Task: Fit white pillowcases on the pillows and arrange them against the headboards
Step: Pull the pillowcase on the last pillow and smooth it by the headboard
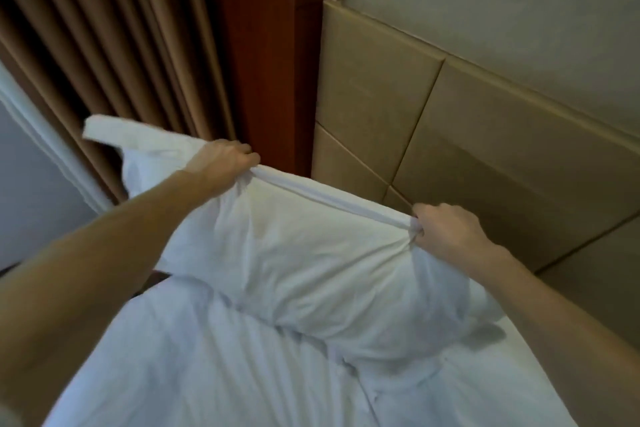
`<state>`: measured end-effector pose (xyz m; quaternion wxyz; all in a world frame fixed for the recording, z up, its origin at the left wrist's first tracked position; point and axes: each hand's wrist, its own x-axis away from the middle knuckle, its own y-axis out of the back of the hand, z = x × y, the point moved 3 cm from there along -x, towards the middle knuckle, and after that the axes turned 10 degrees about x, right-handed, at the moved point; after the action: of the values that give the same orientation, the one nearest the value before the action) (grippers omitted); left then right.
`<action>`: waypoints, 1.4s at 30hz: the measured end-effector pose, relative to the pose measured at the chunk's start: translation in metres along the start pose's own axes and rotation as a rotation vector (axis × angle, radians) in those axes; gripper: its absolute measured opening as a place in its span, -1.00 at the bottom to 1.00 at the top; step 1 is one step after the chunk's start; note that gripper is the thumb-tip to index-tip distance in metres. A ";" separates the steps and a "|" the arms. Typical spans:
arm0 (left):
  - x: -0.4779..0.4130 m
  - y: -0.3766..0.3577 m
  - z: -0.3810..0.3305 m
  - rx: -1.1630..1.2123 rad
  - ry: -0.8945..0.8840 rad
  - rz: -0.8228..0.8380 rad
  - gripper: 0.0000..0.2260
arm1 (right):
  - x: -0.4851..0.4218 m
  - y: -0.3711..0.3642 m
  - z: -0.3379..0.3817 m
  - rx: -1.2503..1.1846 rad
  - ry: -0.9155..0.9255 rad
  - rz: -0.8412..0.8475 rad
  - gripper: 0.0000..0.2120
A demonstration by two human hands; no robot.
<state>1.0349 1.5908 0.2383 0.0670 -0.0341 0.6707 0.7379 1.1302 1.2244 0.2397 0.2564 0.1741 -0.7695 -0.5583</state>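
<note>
Lying nearest is the white bed sheet (214, 374), with the pillow (311, 270) in its white case resting on it. The left hand (221, 159) and right hand (446, 229) each clench the case's upper edge, pulling it taut. Beyond stand the headboard (485, 135) and curtain (114, 45).

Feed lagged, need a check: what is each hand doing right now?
Left hand: closed on the pillowcase top edge, left end.
Right hand: closed, fingers pinching the same edge at its right end.
</note>
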 end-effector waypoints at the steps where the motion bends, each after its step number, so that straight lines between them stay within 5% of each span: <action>1: -0.018 -0.009 -0.007 0.015 0.030 -0.068 -0.85 | -0.006 -0.010 -0.009 0.006 -0.032 -0.011 -0.96; 4: -0.050 -0.054 -0.035 0.171 0.215 -0.186 -0.70 | -0.016 -0.039 -0.022 0.041 -0.135 -0.020 -0.96; 10: -0.026 -0.181 -0.126 0.938 0.704 0.089 -0.30 | -0.030 -0.066 -0.021 0.296 -0.218 0.054 -0.87; 13: -0.018 -0.207 -0.169 1.153 0.636 0.182 -0.33 | -0.037 -0.068 -0.008 0.422 -0.198 0.058 -0.86; 19: -0.001 -0.255 -0.240 1.222 0.455 0.395 -0.35 | -0.056 -0.077 0.038 0.241 -0.017 -0.269 -0.65; 23: 0.045 -0.271 -0.258 1.300 0.474 0.369 -0.43 | -0.091 -0.097 0.051 0.206 -0.098 -0.248 -0.42; 28: 0.104 -0.301 -0.232 1.269 0.735 0.342 -0.56 | -0.112 -0.103 0.032 0.267 -0.163 -0.147 -0.80; 35: 0.129 -0.311 -0.208 1.252 0.852 0.430 -0.58 | -0.109 -0.087 0.046 0.506 -0.138 0.026 -0.81; 39: 0.108 -0.308 -0.207 1.272 0.826 0.376 -0.58 | -0.104 -0.098 0.059 0.475 -0.105 -0.241 -0.46; 42: 0.092 -0.303 -0.205 1.306 0.843 0.297 -0.58 | -0.090 -0.132 0.086 0.378 0.182 -0.488 -0.33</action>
<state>0.9793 1.4197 -0.0930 -0.2856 -0.1748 0.9345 0.1211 1.1497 1.2992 0.0757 0.1458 0.4473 -0.7690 -0.4327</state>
